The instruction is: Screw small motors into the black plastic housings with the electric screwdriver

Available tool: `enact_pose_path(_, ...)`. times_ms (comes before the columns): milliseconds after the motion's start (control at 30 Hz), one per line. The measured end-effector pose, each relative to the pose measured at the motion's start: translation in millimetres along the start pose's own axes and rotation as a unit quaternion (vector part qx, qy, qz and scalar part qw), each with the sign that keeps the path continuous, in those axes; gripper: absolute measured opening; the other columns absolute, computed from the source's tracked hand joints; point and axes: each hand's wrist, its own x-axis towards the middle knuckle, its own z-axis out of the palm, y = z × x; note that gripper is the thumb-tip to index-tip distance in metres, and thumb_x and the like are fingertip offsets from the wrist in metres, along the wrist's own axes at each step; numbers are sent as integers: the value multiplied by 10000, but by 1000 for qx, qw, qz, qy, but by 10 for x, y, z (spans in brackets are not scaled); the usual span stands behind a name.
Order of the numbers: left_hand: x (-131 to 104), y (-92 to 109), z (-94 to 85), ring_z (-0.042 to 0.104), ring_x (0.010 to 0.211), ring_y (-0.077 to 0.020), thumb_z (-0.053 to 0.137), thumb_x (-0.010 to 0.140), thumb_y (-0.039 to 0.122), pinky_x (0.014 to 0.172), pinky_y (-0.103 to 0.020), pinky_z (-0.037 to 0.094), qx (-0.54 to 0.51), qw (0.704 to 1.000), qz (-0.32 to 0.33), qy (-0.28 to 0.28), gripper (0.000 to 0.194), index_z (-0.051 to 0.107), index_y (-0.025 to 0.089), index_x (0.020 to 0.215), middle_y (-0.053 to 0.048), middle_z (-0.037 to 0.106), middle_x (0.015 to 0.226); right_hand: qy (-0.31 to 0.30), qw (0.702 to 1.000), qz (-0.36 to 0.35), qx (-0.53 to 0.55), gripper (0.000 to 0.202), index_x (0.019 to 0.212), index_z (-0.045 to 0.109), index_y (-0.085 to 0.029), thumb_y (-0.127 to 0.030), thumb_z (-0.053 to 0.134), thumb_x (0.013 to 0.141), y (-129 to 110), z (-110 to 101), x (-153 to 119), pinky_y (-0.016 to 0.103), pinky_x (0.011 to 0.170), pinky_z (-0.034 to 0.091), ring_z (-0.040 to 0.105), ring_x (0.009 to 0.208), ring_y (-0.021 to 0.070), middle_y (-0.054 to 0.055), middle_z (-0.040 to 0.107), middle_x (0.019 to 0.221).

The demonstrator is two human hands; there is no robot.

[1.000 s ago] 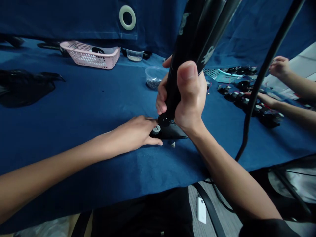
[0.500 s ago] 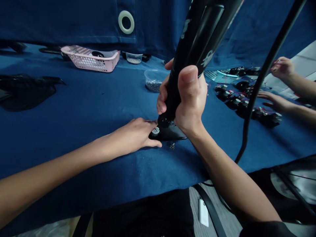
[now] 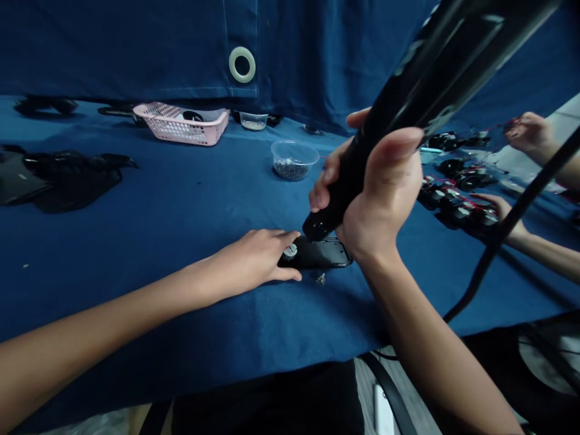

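My right hand is wrapped round a thick black electric screwdriver, its thumb lying along the body. The tool leans to the upper right. Its lower end is over a flat, oblong black plastic housing on the blue cloth; I cannot tell whether the tip touches it. My left hand grips the housing's left end between thumb and fingers, beside a round pale part set in it. A small metal piece lies just in front of the housing.
A clear tub of small dark pieces stands behind the housing. Further back are a pink basket and another clear tub. Black parts lie left. At right, a co-worker's hands are among wired black parts; a black cable hangs nearby.
The screwdriver has tilted further to the right and its lower end has shifted off the round pale part, showing more of the housing. My left hand keeps its hold. The whole view has shifted slightly.
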Motion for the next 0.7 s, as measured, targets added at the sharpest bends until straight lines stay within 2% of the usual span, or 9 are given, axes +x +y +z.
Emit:
enact_pose_path(167,-10,-8,13,633,1033,-268,654,870,466,843,-339,487,-11,1000,-10,0,588,489,184,1358,-81,644,1150,63,998,-26,6,411,988,526,-297,-683,517,846,-20,-79,65,269,427,403,494,463,118,-33,469,669)
enact_pose_path(267,-23,-35,40,617,1065,-270,640,869,498,879,-348,478,-11,1000,-11,5,631,465,186,1388,-83,628,1180,106,994,2,33,362,943,513,-263,-617,447,908,-27,-207,179,254,428,420,505,485,111,-29,453,679)
enact_pose_path(367,-38,-44,55,612,1056,-260,623,864,539,875,-344,476,-12,1000,-20,5,646,459,201,1390,-71,617,1179,179,982,42,44,378,892,475,-244,-614,402,921,54,-416,335,251,439,437,495,494,105,-32,443,673)
enact_pose_path(433,-42,-35,53,606,1056,-252,623,866,525,875,-342,474,-16,1000,-26,3,629,458,211,1386,-63,609,1177,209,973,97,28,386,850,443,-241,-622,424,907,210,-595,425,259,481,476,507,515,103,-31,461,684)
enact_pose_path(567,-38,-20,-7,573,1088,-232,652,855,410,906,-337,473,-25,1000,-10,0,580,461,214,1366,-54,583,1187,210,947,243,-18,393,785,391,-241,-614,401,908,696,-923,490,286,604,553,553,571,119,-9,489,680)
enact_pose_path(633,-40,-23,-73,537,1140,-218,657,844,308,974,-337,454,-13,999,33,21,586,439,213,1379,-55,552,1248,170,927,327,-71,330,792,383,-239,-544,392,917,915,-1012,472,317,628,577,591,599,145,-4,492,662)
enact_pose_path(700,-51,-22,-159,498,1198,-201,632,838,199,1044,-324,421,5,995,81,58,616,400,213,1408,-62,496,1330,124,911,377,-109,244,786,401,-230,-443,433,899,1058,-1050,447,342,622,584,622,631,173,13,521,658)
